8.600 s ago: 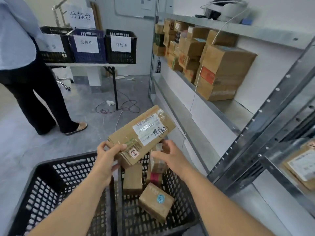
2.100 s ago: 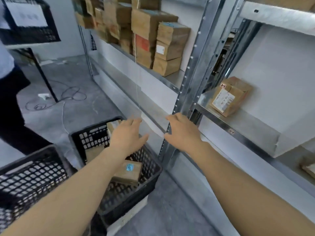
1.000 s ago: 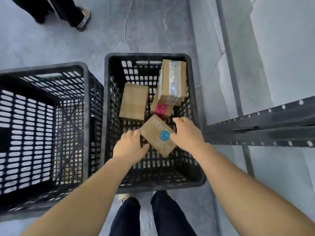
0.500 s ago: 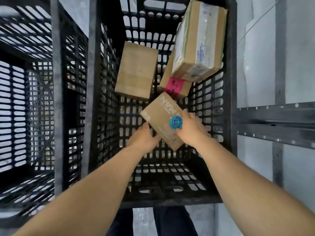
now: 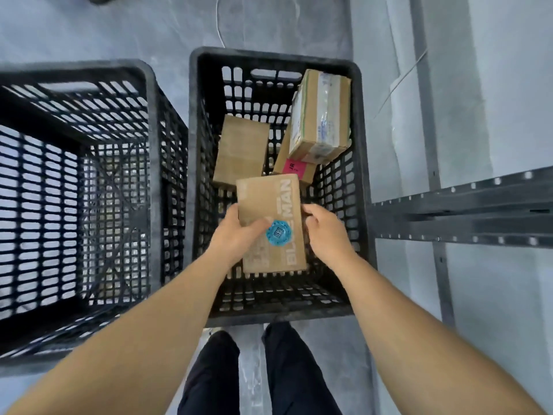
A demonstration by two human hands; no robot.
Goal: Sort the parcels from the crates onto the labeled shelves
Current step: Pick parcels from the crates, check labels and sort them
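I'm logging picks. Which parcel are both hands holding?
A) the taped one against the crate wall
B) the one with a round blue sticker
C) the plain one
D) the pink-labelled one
B: the left hand and the right hand grip opposite sides of the blue-sticker parcel.

At the centre, the held parcel (image 5: 269,199) covered the near end of the plain parcel (image 5: 242,148) at its 12 o'clock. The left hand's (image 5: 236,238) thumb and a blue sticker (image 5: 278,233) hid part of its blurred print, and the right hand's (image 5: 327,235) fingertips were tucked out of sight at its 3 o'clock edge. At 1 o'clock the pink-labelled parcel (image 5: 294,169) lay mostly buried under the taped parcel (image 5: 321,115), both labels too small to read, while the left crate (image 5: 154,121) at 9 o'clock and the shelf frame (image 5: 463,205) at 3 o'clock ran off the edges.
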